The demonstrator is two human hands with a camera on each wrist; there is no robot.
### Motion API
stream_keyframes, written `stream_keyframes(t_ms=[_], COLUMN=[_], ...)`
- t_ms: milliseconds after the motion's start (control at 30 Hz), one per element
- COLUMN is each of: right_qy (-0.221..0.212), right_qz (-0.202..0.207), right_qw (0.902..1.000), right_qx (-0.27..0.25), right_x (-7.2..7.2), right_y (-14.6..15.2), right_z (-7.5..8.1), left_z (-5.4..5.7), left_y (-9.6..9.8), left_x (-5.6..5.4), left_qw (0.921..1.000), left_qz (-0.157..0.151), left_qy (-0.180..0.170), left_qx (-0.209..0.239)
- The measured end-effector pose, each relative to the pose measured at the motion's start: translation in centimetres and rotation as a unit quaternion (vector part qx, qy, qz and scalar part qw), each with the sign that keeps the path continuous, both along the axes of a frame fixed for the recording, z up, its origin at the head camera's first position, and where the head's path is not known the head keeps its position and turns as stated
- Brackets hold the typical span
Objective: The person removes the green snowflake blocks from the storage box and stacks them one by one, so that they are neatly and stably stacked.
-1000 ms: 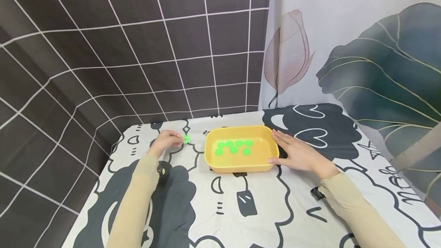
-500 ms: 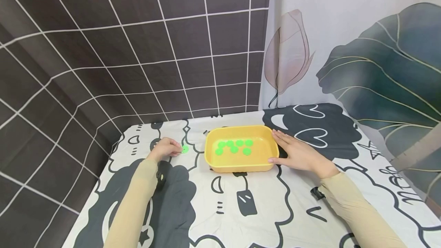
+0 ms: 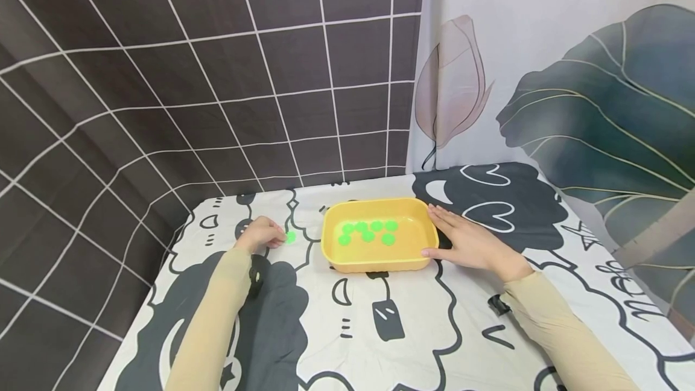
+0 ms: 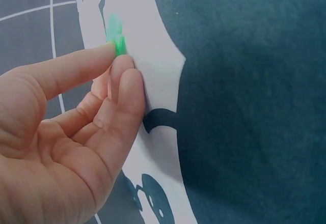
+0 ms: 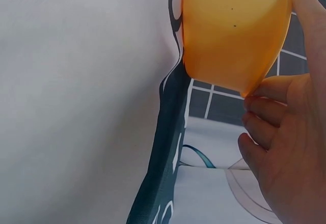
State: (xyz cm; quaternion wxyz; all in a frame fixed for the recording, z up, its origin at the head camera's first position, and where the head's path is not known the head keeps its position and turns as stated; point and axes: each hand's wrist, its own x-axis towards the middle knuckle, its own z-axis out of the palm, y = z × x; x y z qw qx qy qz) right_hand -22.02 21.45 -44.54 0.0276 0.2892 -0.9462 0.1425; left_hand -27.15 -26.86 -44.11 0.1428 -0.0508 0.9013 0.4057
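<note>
Pinching a green disc (image 3: 291, 237), the left hand (image 3: 260, 235) has shifted lower in the head view, perhaps onto the cloth (image 3: 320, 324); the disc remains outside the tray (image 3: 380, 265). The right hand (image 3: 471, 244), thumb and fingers apart, touches the tray.

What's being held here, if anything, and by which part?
The left hand pinches a green piece by its edge, at the fingertips. The right hand rests against the right end of the yellow tray.

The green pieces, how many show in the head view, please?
8: seven green pieces in the tray, four behind three, and one held by the left hand, which may hide more.
</note>
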Motion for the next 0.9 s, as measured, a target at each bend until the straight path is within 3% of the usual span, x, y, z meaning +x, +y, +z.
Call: stream_keyframes(t_ms=[333, 633, 767, 900], right_qy=[-0.009, -0.015, -0.020, -0.025], right_qz=[-0.007, -0.015, -0.015, -0.019], right_qw=[0.9999, 0.9995, 0.9994, 0.9992], right_qx=[-0.010, -0.022, -0.023, -0.023], right_x=[0.0, 0.0, 0.1, 0.0], right_y=[-0.2, 0.0, 0.0, -0.1], right_z=[-0.2, -0.6, -0.6, -0.4], left_z=[-0.1, 0.1, 1.0, 2.9], left_y=[-0.2, -0.1, 0.0, 1.1], left_x=[-0.1, -0.4, -1.2, -2.1], left_qw=[0.9999, 0.9996, 0.9993, 0.9980], left_qz=[0.000, -0.025, -0.035, -0.049], left_qy=[-0.010, -0.003, 0.006, 0.036], left_qx=[-0.011, -0.012, -0.011, -0.014])
